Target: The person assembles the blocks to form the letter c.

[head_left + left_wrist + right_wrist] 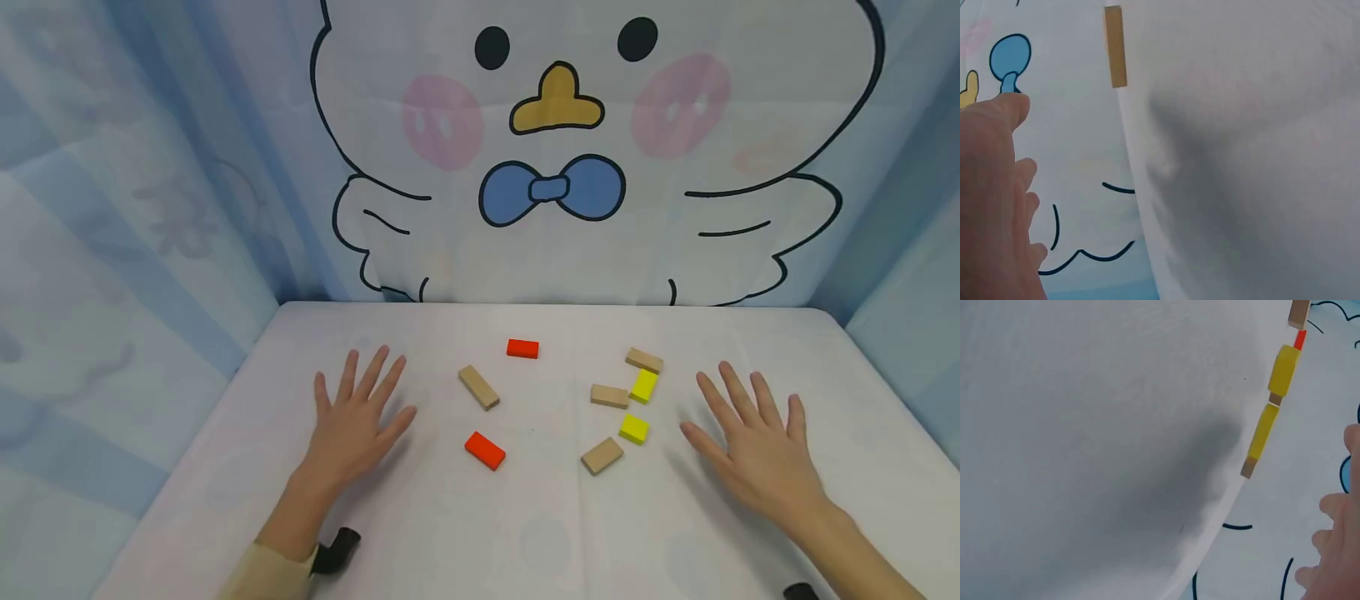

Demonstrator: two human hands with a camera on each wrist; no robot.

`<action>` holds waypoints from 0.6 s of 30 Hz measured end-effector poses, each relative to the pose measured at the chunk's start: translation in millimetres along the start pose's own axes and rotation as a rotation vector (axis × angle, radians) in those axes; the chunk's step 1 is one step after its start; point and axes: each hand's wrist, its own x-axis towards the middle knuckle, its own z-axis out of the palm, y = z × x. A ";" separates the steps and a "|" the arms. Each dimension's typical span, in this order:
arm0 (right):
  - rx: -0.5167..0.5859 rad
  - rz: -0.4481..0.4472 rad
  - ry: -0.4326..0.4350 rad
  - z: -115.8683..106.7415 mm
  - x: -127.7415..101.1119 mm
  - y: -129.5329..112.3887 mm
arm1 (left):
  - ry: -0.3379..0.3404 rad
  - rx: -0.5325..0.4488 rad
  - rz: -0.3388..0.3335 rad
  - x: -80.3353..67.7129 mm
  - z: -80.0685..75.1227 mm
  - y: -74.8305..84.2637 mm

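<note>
My left hand (351, 429) hovers over the left of the table, fingers spread and holding nothing. Over the right side, my right hand (765, 454) is spread likewise, with nothing in it. Between them lie small blocks. Nearest the left hand are a plain wooden block (478, 387) and a red block (484, 451); another red block (522, 348) lies farther back. Closest to the right hand are two yellow blocks, one (643, 386) behind the other (633, 429). Around these lie three more wooden blocks, at the back (644, 360), middle (609, 396) and front (602, 456).
A white cloth covers the table (540, 533). Behind it hangs a curtain (555, 258) with a cartoon face and bow tie, and blue-white curtains (97, 292) enclose the sides. A black wrist device (337, 550) sits at the left cuff.
</note>
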 end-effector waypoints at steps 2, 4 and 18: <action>0.013 -0.020 0.009 -0.5 2.5 -3.5 | 0.010 -0.027 0.010 2.9 1.8 4.0; 0.025 -0.041 0.009 0.2 5.8 -8.2 | 0.017 -0.053 0.021 6.7 4.4 9.3; 0.214 -0.223 0.040 6.9 24.0 -53.5 | 0.049 -0.276 0.077 27.5 28.1 43.6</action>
